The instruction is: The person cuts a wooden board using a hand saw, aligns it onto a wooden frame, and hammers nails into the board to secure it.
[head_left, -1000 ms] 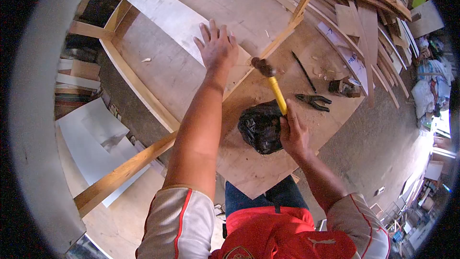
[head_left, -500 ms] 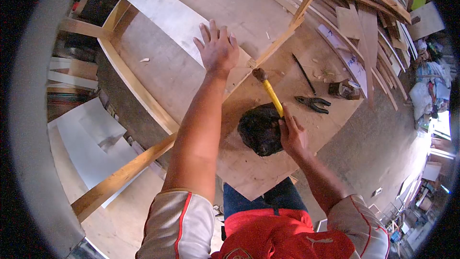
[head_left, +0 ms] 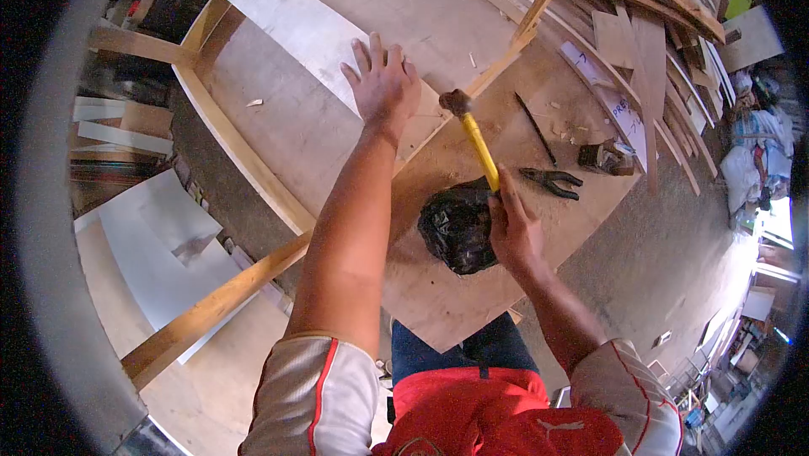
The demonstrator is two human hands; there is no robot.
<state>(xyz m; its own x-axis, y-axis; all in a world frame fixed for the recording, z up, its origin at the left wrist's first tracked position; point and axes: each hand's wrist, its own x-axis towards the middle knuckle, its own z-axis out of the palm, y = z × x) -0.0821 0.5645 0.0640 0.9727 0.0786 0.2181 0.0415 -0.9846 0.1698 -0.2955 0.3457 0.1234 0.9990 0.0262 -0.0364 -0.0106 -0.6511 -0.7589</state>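
Note:
My left hand [head_left: 386, 89] lies with fingers spread on a long white board [head_left: 295, 24] set across a wooden frame [head_left: 244, 157]. Wrapped round the yellow handle of a hammer [head_left: 479, 148] is my right hand [head_left: 516, 224]. The hammer's dark head sits over the corner of the frame, near the white board's end; whether it touches the wood I cannot tell. Beside my right hand, a black plastic bag [head_left: 455, 228] rests on a plywood sheet [head_left: 438, 308]. Pliers [head_left: 552, 183] and a dark pencil-like rod [head_left: 535, 127] lie to the right.
A small dark metal block [head_left: 605, 159] stands near the plywood's right edge. Wood strips and offcuts [head_left: 645, 60] are heaped at upper right. White panels [head_left: 160, 245] lie at left beyond a wooden bar [head_left: 215, 311]. Plastic bags [head_left: 750, 152] are piled at far right.
The hammer's head has moved slightly upward, onto the frame corner, with my right hand still gripping the handle. My left hand stays on the white board.

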